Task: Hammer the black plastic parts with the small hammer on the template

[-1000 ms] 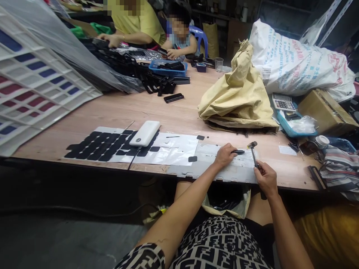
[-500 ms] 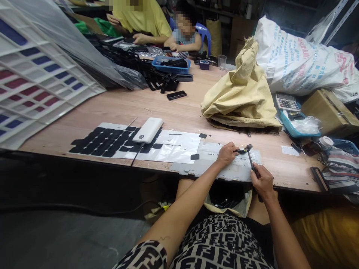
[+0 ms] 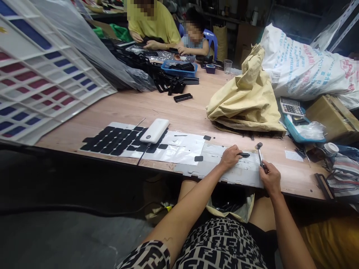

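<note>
Wooden table [image 3: 131,106]; hands [image 3: 230,157] [image 3: 271,178] holding black piece [image 3: 245,154], hammer [image 3: 260,154]

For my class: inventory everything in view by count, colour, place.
table: 1, pinkish wood, centre
board: 1, grey, table's near edge
hammer: 1, dark and silver, board's right end
slim part: 1, black, over board
sheet: 1, white, left of board
patches: many, black, mostly on sheet
boxy device: 1, white, on sheet
slotted crate: 1, white, left
basket: 1, blue, far side
loose parts: many, black, around basket
cup: 1, clear, right of basket
draped sack: 1, tan, centre right
printed sack: 1, white, far right
calculator: 1, pale, right
carton: 1, brown, right
striped cloth: 1, multicoloured, right edge
people: 2, yellow and bluish tops, across table
left hand: 1, gripping slim part
right hand: 1, gripping hammer
</note>
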A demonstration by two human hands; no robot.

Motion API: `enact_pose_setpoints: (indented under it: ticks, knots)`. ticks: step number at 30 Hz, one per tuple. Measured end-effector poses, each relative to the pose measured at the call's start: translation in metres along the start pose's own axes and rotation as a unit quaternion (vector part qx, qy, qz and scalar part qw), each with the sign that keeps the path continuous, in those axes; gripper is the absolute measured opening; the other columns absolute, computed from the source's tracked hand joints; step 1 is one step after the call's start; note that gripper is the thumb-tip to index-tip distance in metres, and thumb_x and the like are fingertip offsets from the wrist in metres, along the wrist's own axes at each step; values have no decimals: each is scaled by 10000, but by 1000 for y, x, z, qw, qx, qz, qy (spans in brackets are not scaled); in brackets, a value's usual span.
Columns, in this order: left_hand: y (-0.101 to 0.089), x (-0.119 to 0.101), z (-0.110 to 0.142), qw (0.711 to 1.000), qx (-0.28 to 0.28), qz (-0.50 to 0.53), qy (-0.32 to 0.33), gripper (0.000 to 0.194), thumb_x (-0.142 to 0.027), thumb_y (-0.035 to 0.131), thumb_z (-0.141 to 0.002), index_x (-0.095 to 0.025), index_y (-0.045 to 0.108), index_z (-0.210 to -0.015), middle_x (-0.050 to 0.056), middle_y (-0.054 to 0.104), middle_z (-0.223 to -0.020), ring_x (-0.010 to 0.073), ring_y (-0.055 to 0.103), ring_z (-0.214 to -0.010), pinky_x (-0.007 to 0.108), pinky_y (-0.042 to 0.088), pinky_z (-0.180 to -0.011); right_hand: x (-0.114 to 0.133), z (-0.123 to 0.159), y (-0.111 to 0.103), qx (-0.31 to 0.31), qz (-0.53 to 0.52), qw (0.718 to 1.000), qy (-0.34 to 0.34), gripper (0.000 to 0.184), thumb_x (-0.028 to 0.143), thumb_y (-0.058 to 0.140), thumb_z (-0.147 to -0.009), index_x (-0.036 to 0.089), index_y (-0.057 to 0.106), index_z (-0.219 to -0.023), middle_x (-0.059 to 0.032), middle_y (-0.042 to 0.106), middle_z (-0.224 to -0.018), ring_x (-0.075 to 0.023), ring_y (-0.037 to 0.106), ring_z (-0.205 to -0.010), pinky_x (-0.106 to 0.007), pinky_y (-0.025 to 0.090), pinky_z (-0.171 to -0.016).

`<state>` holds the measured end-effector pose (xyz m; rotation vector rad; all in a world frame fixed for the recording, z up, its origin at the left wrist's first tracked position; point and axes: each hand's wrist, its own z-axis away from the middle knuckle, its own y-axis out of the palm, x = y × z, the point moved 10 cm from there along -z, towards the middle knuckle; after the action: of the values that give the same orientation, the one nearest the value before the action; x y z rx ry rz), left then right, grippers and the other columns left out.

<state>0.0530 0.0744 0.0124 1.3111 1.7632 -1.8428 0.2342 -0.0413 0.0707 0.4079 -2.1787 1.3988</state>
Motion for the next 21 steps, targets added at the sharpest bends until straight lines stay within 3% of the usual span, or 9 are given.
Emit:
enact_pose_setpoints:
  ticks: [6, 13, 16, 21]
  knots:
    - [1, 0, 0, 1000, 2, -5, 8, 221, -241, 611, -854, -263, 761, -1015, 6, 614, -947, 155, 601, -920, 282, 496, -858, -60, -18, 0, -23, -101, 982, 160, 516, 451, 596, -727, 100, 754, -1071, -32, 649, -715, -155, 529, -613, -268, 445, -614]
    - [-2, -16, 7, 998, 28, -28, 52, 206, -280, 658, -837, -251, 769, -1008, 24, 624, -951, 189, 569, -950, 338, 453, -896, -64, -15, 0, -29, -128, 973, 190, 570, 470, 631, -689, 96, 752, -1102, -34, 652, -726, -167, 546, -645, -264, 440, -616]
    - [-3, -23, 28, 995, 61, -27, 67, 203, -309, 693, -820, -280, 772, -1005, 32, 636, -1029, 213, 543, -1002, 375, 430, -925, -61, -15, -2, -32, -121, 974, 188, 563, 484, 626, -698, 97, 759, -1085, -37, 651, -721, -171, 547, -650, -265, 441, -615]
    - [-7, -35, 87, 988, 104, -3, 117, 187, -313, 754, -781, -319, 780, -966, 27, 630, -1158, 230, 506, -1126, 396, 387, -1019, -61, -16, -3, -35, -111, 976, 183, 559, 475, 615, -707, 96, 759, -1093, -42, 661, -711, -174, 545, -633, -270, 452, -620]
